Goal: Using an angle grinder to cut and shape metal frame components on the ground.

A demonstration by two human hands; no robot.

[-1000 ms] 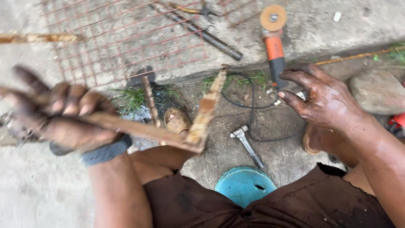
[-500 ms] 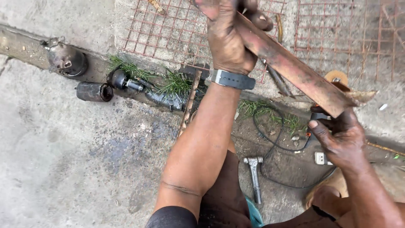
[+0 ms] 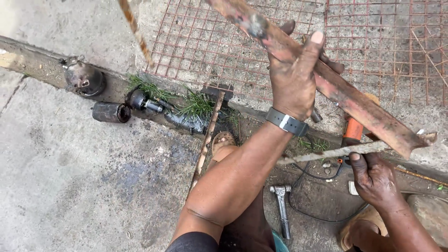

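Rusty angle iron (image 3: 354,100) slants above the wire mesh (image 3: 224,42), left hand (image 3: 294,77) clenched around its middle; right hand (image 3: 373,179) grasps a thin rod (image 3: 333,152) beneath. Positioning step, I'd judge; steadying both comes next.

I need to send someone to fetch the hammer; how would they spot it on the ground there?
Start at the rusty wire mesh lying on the concrete, then come down past the left hand gripping the rusty metal bar. The hammer lies between the person's legs, beside a black cable. It is the only grey, T-shaped tool there.
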